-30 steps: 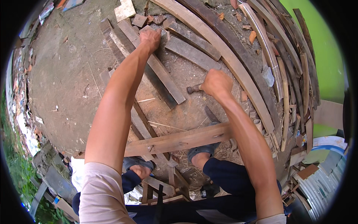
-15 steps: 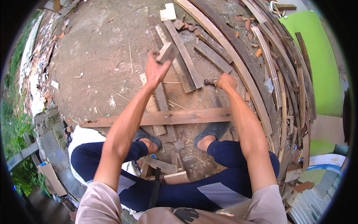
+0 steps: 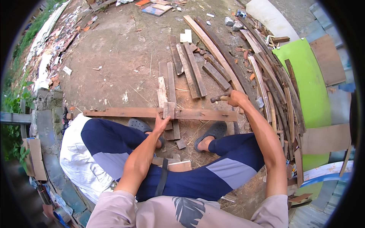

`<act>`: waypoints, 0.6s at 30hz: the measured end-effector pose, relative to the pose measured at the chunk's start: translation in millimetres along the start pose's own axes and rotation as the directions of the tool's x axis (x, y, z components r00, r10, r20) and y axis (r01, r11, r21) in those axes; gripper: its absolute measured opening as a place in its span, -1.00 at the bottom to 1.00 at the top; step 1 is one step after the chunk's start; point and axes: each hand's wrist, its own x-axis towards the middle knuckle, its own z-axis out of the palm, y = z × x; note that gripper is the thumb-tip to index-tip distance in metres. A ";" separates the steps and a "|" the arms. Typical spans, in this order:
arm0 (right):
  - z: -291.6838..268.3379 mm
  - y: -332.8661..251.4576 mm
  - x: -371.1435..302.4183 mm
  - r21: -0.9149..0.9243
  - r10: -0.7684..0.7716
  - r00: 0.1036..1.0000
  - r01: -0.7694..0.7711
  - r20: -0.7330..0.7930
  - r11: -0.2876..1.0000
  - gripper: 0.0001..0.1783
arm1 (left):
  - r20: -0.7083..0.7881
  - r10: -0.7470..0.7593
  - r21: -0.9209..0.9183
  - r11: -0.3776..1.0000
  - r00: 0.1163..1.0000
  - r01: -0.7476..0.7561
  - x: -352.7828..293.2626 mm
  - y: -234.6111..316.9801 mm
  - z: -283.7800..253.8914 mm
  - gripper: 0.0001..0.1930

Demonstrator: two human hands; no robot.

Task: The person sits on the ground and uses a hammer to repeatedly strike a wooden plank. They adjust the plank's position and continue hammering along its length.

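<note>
Left grip has lowered the wood block onto the plank.

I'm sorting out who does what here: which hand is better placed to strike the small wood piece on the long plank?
Probably the right hand: it grips the hammer beside the long plank. The left hand is steadying the small wood piece.
</note>
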 end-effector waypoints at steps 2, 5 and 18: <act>-5.1 0.2 -38.5 0.098 -0.048 0.997 0.054 -0.062 0.994 -0.58 | -0.001 0.061 0.263 0.963 0.998 -0.058 2.2 -1.1 1.5 -0.33; 2.1 -4.8 -86.8 0.121 -0.163 0.974 0.183 -0.158 0.976 -0.49 | -0.049 0.296 0.538 0.813 0.954 -0.224 2.6 2.6 9.5 -0.28; 72.5 -47.2 -95.2 0.135 -0.350 0.935 0.341 0.049 0.930 -0.48 | -0.077 0.200 0.621 0.776 0.977 -0.110 -8.8 29.2 20.7 -0.29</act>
